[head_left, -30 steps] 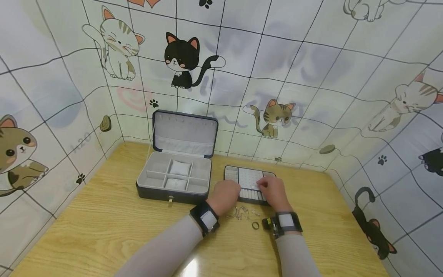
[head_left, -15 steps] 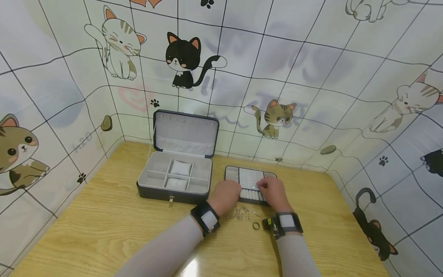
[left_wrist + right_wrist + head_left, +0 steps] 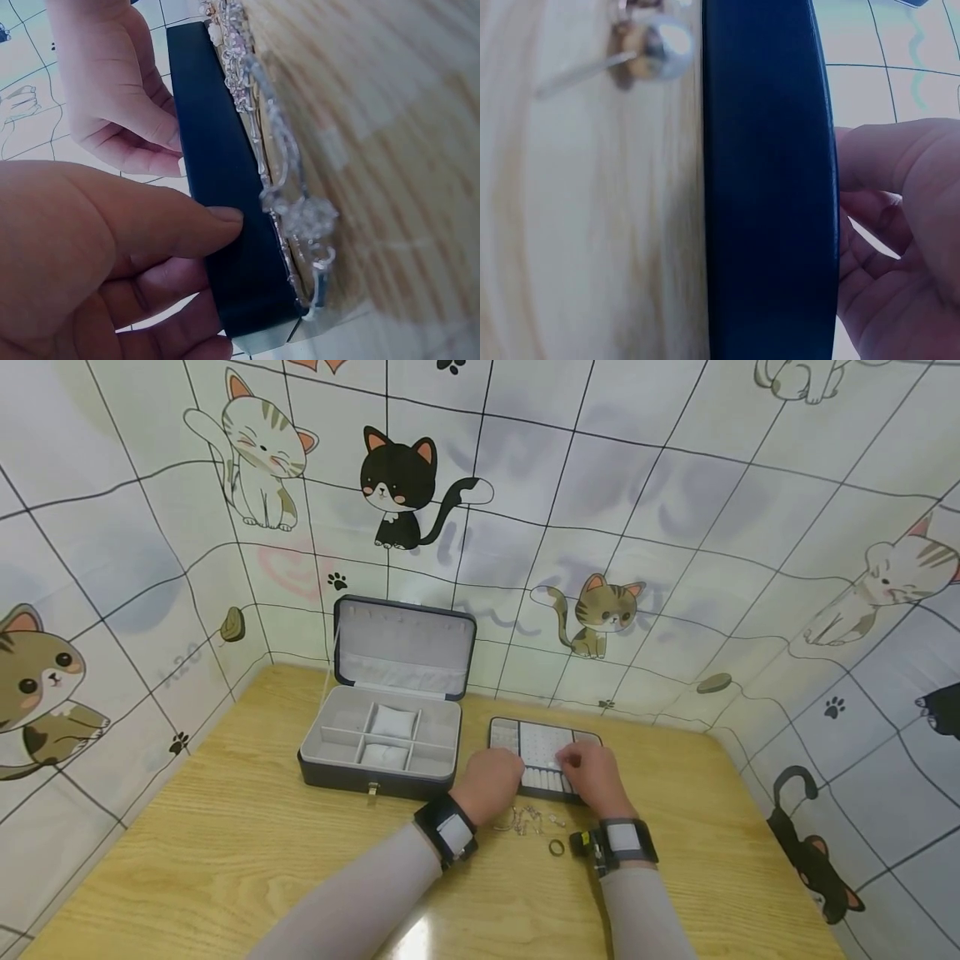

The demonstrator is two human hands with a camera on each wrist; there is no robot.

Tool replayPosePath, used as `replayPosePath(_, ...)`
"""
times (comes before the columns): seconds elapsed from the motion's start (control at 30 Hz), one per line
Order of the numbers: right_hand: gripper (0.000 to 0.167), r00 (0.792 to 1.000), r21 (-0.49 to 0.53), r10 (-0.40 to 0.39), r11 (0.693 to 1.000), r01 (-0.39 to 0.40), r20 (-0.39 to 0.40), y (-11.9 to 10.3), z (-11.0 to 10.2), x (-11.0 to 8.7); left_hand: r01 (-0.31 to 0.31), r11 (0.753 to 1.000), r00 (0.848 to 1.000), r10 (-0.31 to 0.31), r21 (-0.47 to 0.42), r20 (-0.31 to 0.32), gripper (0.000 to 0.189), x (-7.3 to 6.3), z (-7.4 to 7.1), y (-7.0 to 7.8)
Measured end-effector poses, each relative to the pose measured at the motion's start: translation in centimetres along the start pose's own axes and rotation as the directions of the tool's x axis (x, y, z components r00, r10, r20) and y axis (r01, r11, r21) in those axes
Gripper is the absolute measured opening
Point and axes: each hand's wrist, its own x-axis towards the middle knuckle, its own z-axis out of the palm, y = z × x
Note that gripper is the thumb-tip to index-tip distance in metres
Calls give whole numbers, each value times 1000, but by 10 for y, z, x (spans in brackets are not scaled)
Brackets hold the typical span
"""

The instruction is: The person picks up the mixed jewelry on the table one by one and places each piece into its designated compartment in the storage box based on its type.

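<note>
A dark-edged jewelry tray lies on the table, with a dotted pale panel, ring slots and side compartments. My left hand grips its near left corner; in the left wrist view the thumb presses the dark front wall and the other fingers curl behind. Over the dotted panel my right hand has thumb and forefinger together, pinching a small white item, its kind too small to tell. Beside the tray's front lie silvery chain jewelry, a ring and a stud earring.
Left of the tray stands an open jewelry box with divided compartments, several without contents, and two small pillows. Its lid leans up near the cat-patterned wall cloth. Wooden tabletop surrounds them.
The head view has shifted very slightly. Both hands, the tray and the loose jewelry stay in the same places.
</note>
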Motion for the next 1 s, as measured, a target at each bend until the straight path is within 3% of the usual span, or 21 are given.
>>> replayPosePath(0.37,17,999,29,26,999,-27,42,4,-1,-1,12,1000,999,-11,-10,46,8,-1,0,1)
replayPosePath(1.0,22,991,53,78,995,-84,104,4,-13,0,5,1000,1000,-5,9,25,8,-1,-3,0)
